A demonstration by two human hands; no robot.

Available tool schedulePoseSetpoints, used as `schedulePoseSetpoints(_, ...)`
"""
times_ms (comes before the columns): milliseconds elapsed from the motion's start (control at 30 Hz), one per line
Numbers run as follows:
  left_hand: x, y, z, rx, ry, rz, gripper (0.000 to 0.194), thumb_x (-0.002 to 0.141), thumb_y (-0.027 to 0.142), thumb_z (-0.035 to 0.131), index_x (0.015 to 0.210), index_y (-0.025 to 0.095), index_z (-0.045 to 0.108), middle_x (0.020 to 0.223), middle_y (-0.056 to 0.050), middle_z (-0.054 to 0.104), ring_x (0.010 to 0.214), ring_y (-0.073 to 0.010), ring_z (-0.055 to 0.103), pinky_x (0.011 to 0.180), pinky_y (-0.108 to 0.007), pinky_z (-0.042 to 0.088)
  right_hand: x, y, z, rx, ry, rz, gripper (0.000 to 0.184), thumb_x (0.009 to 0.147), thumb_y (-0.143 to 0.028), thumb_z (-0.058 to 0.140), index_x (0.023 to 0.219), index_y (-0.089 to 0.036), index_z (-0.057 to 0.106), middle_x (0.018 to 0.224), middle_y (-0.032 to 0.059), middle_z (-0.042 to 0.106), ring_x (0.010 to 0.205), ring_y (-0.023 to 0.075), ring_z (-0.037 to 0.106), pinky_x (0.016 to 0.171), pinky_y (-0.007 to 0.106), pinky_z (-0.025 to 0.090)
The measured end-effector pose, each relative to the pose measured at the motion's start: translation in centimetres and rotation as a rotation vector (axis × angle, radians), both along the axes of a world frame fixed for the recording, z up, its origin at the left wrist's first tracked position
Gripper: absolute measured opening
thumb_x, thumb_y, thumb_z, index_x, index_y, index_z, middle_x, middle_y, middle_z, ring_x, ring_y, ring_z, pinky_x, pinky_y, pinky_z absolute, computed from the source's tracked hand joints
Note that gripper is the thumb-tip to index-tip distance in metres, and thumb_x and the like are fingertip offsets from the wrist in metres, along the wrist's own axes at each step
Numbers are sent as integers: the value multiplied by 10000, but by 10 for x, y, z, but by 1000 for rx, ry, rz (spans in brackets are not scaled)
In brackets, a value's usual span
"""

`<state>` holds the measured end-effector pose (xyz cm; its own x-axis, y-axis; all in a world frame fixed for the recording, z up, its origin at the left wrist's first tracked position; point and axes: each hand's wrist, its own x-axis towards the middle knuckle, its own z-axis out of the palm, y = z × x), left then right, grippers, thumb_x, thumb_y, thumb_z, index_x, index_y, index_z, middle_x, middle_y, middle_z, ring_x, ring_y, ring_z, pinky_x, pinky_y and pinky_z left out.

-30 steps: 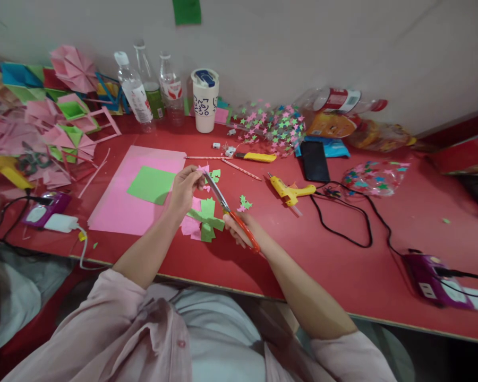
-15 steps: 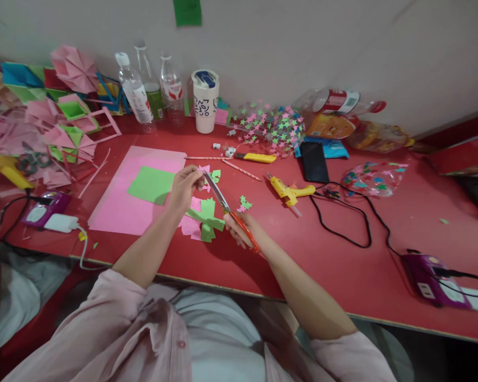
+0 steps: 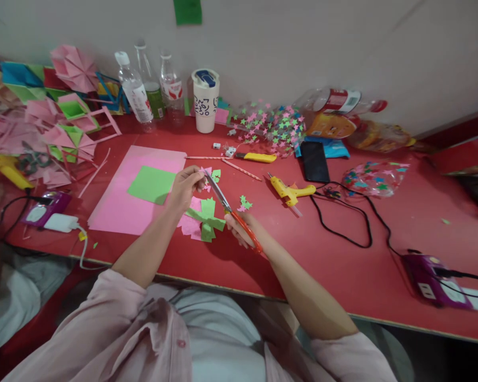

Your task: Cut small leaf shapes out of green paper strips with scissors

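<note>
Scissors [image 3: 242, 227] shifted slightly; glue gun [image 3: 290, 193] lies nearby.

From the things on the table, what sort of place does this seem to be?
Probably a craft workspace: the right hand holds scissors, folded paper pieces are heaped at the left, and a yellow glue gun lies on the red table.

Bare tabletop [image 3: 273, 209] separates scissors [image 3: 239, 220] from obstructing glue gun [image 3: 290, 193].

The left hand [image 3: 185, 185] partly hides the small pink scrap [image 3: 208, 170].
</note>
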<state>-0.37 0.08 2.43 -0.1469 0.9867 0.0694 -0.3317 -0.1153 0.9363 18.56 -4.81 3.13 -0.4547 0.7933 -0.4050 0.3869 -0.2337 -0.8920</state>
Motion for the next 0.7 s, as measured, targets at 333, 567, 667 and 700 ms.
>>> schedulePoseSetpoints(333,0,0,-2,22,-22,0,152,708,147,543,559,175,530,467,43,528,406,-22,454,402,-156,344,-1,2,3,2,-24,3,437,795,-613,475,630,-222,371,360,-92,339,240,66,323,283,211,308)
schedulePoseSetpoints(567,-1,0,-1,25,50,41,145,721,202,547,581,167,542,484,37,523,423,-31,467,423,-167,359,0,3,-1,16,-7,-7,439,774,-611,502,622,-215,387,344,-96,332,240,62,313,282,205,282)
schedulePoseSetpoints(667,-2,1,0,21,64,92,110,704,170,558,594,166,548,481,43,517,424,-29,462,431,-164,364,0,3,0,7,-10,-7,438,761,-610,516,635,-207,401,361,-101,333,244,57,312,284,200,275)
schedulePoseSetpoints(700,-2,2,0,20,64,97,101,699,160,563,600,166,552,483,45,519,427,-29,463,436,-163,368,0,2,1,8,-8,-5,436,765,-609,511,639,-206,402,367,-101,335,246,55,313,287,199,277)
